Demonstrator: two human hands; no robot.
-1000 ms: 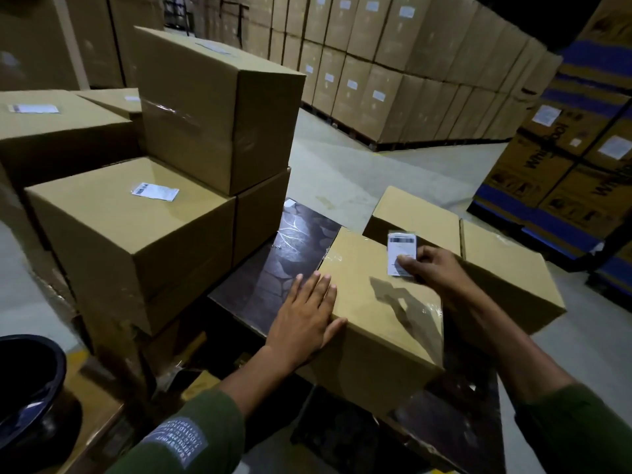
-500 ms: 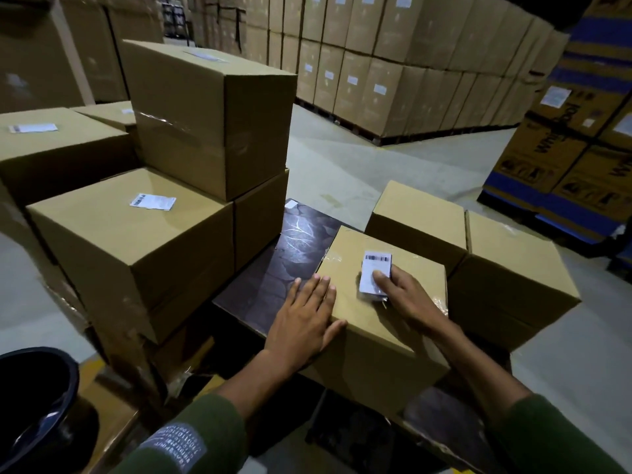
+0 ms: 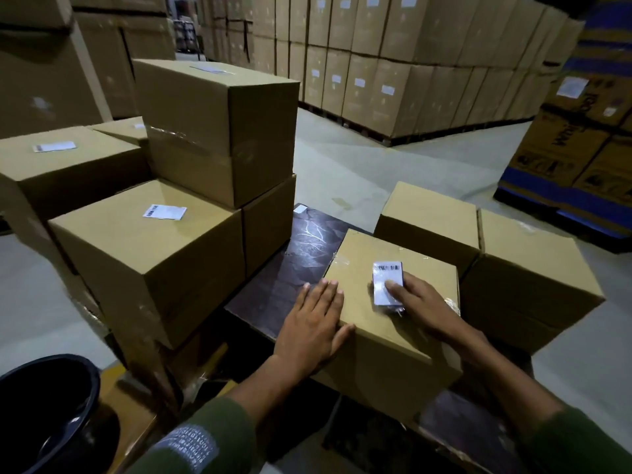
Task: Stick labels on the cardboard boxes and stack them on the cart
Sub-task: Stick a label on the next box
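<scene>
A plain cardboard box (image 3: pixel 376 340) sits in front of me on a dark board (image 3: pixel 304 254). A white barcode label (image 3: pixel 388 273) lies on its top. My right hand (image 3: pixel 420 302) rests on the box with its fingers pressing the label's lower part flat. At the box's near left corner lies my left hand (image 3: pixel 314 323), flat, fingers spread, holding nothing. To the left stands a stack of labelled boxes (image 3: pixel 147 268), with one more box (image 3: pixel 219 131) on top.
Two boxes with no label on their tops (image 3: pixel 431 213) (image 3: pixel 526 268) stand right behind the one I touch. A black bin (image 3: pixel 44 412) is at the lower left. Walls of stacked cartons (image 3: pixel 393 80) line the back, and printed cartons on blue pallets (image 3: pixel 581 159) stand at the right.
My right hand brought the label down from the box's far edge onto the middle of its top and now presses it. My left hand stayed on the corner.
</scene>
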